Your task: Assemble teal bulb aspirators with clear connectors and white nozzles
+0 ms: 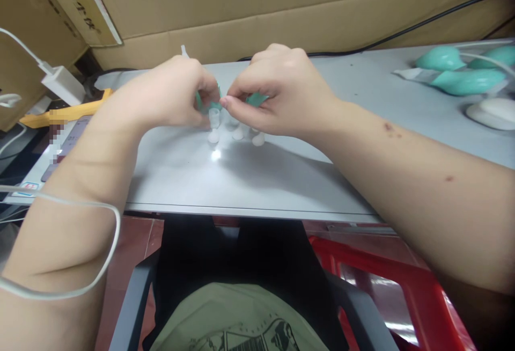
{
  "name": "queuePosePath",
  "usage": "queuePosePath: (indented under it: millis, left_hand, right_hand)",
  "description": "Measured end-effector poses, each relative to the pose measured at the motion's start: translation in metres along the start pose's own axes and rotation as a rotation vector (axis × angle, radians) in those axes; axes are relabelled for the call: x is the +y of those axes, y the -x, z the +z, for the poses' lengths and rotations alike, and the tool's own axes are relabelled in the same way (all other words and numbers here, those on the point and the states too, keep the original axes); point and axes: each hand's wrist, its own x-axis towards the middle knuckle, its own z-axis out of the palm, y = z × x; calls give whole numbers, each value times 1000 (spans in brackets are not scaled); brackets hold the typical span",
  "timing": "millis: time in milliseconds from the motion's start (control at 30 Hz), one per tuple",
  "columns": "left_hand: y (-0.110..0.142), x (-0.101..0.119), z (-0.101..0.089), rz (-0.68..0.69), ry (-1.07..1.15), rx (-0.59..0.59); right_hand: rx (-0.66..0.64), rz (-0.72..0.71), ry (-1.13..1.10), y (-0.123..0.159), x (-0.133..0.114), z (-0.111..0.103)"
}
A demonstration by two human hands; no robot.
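My left hand curls its fingers round a teal object, most of which is hidden behind the fingers. A thin whitish tip sticks up behind that hand. Close beside it, my right hand pinches thumb and forefinger together; what lies between them is too small to make out. More teal shows through the gap in the right hand's fingers. Just below the fingertips is a small translucent cup-shaped piece. Small white rounded pieces sit on the grey table.
Teal bulb-shaped objects and a white rounded device lie at the right. A white charger, yellow bar and phone are at the left. A white cable crosses my left arm. Cardboard stands behind.
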Motion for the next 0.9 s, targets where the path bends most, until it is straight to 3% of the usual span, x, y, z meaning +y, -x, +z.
queuePosePath:
  millis: [100,233,267,433,567,767,900]
  left_hand:
    - [15,3,-16,40,92,101]
    - [25,-4,-28,29,78,486]
    - [24,-8,-28,8,51,520]
    - [9,-37,-14,-136,81,346]
    - [0,-48,-1,-155,151,256]
    - [-5,-56,0,-82,283,166]
    - [-5,-47,-3,21,239,141]
  right_hand:
    - [101,-48,57,0,3,4]
    - [158,-94,88,0,6,5]
    - [174,-95,89,0,6,5]
    - [234,-141,59,0,11,6]
    - [206,-142,39,0,13,7]
    - [208,-94,-4,-1,12,8]
    - [242,56,-261,-1,9,9]
